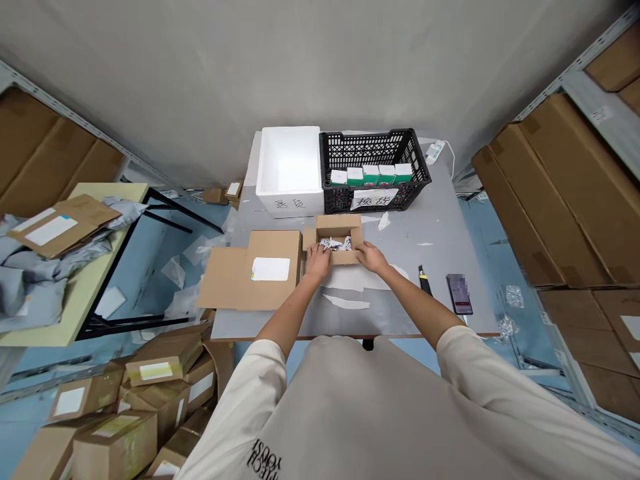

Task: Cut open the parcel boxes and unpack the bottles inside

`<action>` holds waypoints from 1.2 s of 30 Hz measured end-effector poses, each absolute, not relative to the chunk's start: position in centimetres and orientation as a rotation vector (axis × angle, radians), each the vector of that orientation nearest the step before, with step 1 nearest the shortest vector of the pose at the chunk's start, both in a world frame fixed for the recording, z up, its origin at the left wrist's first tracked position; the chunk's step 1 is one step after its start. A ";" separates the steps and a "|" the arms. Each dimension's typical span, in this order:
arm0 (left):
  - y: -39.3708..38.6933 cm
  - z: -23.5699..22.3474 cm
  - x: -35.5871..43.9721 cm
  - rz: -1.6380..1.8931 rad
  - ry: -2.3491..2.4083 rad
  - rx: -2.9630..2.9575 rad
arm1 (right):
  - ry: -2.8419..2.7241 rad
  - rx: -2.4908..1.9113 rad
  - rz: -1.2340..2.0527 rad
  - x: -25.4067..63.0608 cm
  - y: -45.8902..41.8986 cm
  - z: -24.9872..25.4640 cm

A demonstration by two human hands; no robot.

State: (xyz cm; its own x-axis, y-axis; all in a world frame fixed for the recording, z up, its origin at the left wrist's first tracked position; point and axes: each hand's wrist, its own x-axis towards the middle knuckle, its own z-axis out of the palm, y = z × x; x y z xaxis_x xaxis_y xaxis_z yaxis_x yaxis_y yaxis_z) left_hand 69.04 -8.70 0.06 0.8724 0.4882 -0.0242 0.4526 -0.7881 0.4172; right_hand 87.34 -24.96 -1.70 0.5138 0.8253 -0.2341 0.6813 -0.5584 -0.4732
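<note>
Head view: your left hand and right hand lie spread, not pinching, on the near edge of an open cardboard box on the grey surface; crumpled paper packing sits inside, flaps unfolded; a flattened cardboard mailer lies just left; white-and-green cartons stand in a black plastic crate, beside a white foam box.

At 12 o'clock on the grey work table stand a white foam box and a black plastic crate holding a row of small white-and-green cartons. At 3 o'clock lie a utility knife and a smartphone, with large cardboard cartons shelved beyond. Taped parcels are heaped on the floor at 7 o'clock.
</note>
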 end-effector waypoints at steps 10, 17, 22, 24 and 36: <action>-10.2 0.9 68.1 0.051 0.590 2.661 | -1.111 -2.347 0.382 85.8 -28.3 -0.3; -13.4 4.4 68.6 0.367 0.583 2.682 | -1.170 -2.261 0.185 87.5 -31.2 4.0; -14.0 8.2 66.1 0.641 0.683 2.631 | -1.283 -2.192 0.051 86.8 -29.5 7.7; -13.5 9.7 64.3 0.722 0.752 2.596 | -1.326 -2.142 0.012 85.7 -27.9 9.1; -6.2 12.6 45.0 0.882 1.226 2.496 | -1.719 -1.877 0.053 69.7 -12.4 12.4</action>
State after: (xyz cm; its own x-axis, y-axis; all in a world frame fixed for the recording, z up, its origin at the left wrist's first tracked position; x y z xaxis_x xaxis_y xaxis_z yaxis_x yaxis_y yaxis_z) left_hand 45.01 -6.16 12.61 0.4707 0.7774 0.4172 0.6432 -0.6260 0.4409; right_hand 69.71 -12.41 12.39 0.1659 0.9218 0.3505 0.8982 0.0055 -0.4395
